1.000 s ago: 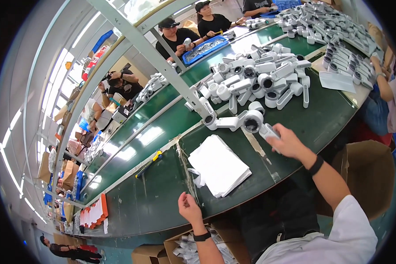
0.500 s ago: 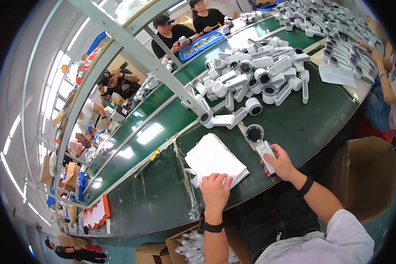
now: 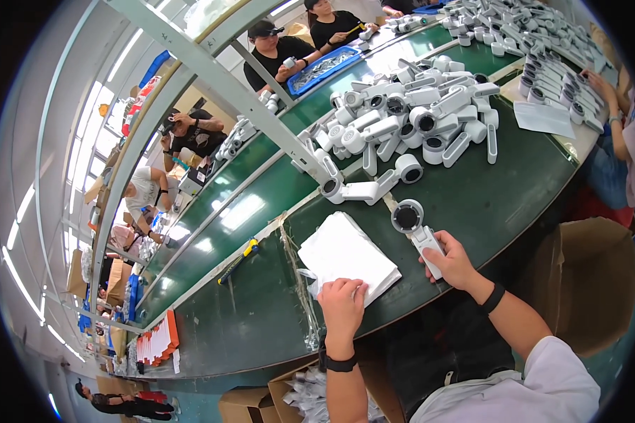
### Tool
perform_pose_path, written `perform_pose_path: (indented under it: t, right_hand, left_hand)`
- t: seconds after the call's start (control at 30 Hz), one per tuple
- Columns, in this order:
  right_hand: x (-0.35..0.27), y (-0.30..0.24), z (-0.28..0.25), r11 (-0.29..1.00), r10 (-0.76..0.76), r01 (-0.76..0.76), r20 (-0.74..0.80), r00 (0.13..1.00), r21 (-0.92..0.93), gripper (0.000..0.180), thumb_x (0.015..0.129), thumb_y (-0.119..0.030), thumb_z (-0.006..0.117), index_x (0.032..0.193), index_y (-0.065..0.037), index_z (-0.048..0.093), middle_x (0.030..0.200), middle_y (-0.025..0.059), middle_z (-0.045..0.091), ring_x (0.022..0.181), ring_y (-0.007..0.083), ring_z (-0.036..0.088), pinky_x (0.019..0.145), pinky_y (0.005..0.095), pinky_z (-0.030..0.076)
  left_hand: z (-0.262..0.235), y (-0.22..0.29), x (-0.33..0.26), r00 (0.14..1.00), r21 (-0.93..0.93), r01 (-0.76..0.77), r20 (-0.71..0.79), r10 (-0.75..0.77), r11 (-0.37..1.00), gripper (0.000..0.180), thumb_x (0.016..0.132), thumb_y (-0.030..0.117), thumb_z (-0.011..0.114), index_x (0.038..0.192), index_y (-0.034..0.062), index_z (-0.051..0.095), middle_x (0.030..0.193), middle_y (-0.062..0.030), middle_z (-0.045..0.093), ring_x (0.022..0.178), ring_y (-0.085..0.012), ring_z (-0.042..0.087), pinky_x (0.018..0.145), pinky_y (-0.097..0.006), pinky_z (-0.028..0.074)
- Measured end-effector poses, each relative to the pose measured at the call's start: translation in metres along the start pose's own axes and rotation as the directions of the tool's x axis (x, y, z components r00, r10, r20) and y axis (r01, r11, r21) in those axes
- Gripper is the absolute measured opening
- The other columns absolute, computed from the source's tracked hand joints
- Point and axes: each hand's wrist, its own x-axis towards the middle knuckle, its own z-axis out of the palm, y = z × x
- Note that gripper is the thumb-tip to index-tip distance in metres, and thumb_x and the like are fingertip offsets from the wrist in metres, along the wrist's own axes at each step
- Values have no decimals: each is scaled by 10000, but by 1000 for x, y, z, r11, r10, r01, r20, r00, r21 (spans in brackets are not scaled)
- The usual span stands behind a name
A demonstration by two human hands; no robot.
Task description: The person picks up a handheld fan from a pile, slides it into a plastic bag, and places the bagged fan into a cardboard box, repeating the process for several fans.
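Observation:
My right hand is wrapped round the handle of a white handheld device, which has a round head with a dark ring-edged face. The device is held over the table's near edge, its head pointing away from me. My left hand rests at the near edge of a stack of thin white sheets, fingers curled and thumb close to them, pinching the edge of the top sheet. Whether these are flat sheets or soft bags I cannot tell. Just beyond the stack lie jointed white pieces of the same kind of device.
A big heap of white devices covers the far table. A yellow-black cutter lies to the left, near an orange box of white slips. Cardboard boxes stand right and below. A metal post slants across; co-workers sit beyond.
My hands stay almost where they were; the device's head has tipped slightly in my right hand. Across the line, co-workers' hands have shifted a little.

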Motion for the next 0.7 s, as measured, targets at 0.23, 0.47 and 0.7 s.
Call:
perform_pose_path:
  t: [0.23,0.47,0.7]
  right_hand:
    - [1,2,1,1000,1,-1,4,1000,0,261,917,-144,583,1096,-24,438,863,96,607,579,140,591,487,285,500]
    - [0,1,1,1000,-3,3,-2,1000,-16,258,910,-140,588,1088,-25,441,859,94,608,570,140,592,484,285,499]
    - [-1,2,1,1000,-4,4,-7,1000,-12,272,909,-140,589,1103,-20,440,864,94,607,574,139,590,486,284,497]
  left_hand:
    - [-4,-2,4,993,-16,-52,-108,50,998,105,821,134,674,864,44,705,814,-111,671,794,-324,598,716,-417,467]
    - [-6,-7,2,992,-163,13,-121,-33,987,147,851,109,640,970,44,696,827,-141,666,809,-320,600,717,-404,461]
    - [-8,-4,4,980,-207,44,-182,-83,977,169,846,122,658,1002,62,685,826,-129,656,786,-314,593,692,-408,452]
